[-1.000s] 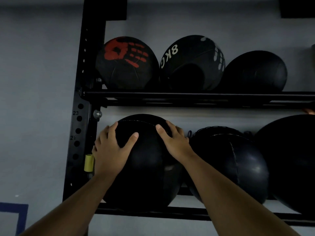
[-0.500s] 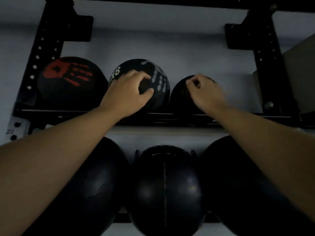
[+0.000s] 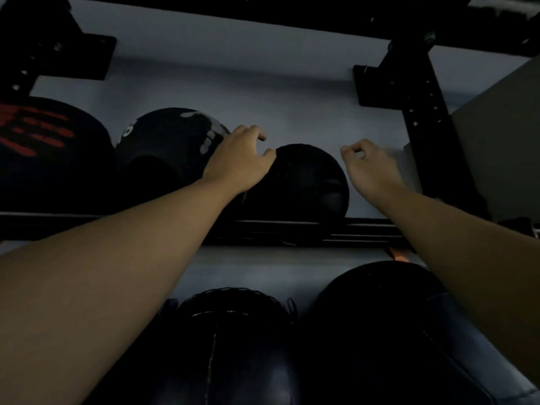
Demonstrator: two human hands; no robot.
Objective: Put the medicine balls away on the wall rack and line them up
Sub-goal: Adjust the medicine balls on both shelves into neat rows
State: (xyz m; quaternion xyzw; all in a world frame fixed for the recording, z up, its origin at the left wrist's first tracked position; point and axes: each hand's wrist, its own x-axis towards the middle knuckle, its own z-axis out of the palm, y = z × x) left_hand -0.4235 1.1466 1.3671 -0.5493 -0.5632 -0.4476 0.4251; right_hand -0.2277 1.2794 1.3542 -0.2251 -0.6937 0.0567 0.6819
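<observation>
On the upper shelf rail [image 3: 292, 226] of the black wall rack sit three black medicine balls: one with a red handprint [image 3: 43, 153], one with white print [image 3: 172, 141], and a smaller plain one [image 3: 306, 182]. My left hand [image 3: 239, 159] rests on the upper left side of the plain ball, fingers curled. My right hand [image 3: 371, 168] hovers to the right of that ball, apart from it, fingers loosely curled and holding nothing. Two large black balls [image 3: 233, 346] [image 3: 388, 331] fill the lower shelf.
A black upright post [image 3: 423, 118] with holes stands right of my right hand, with a dark panel [image 3: 496, 141] beyond it. A top crossbar [image 3: 263, 10] runs overhead. The grey wall [image 3: 263, 83] lies behind the balls.
Both hands moved right along the upper shelf: the left from the white-print ball to the plain ball, the right off the plain ball to its right side. The view shifted up and right.
</observation>
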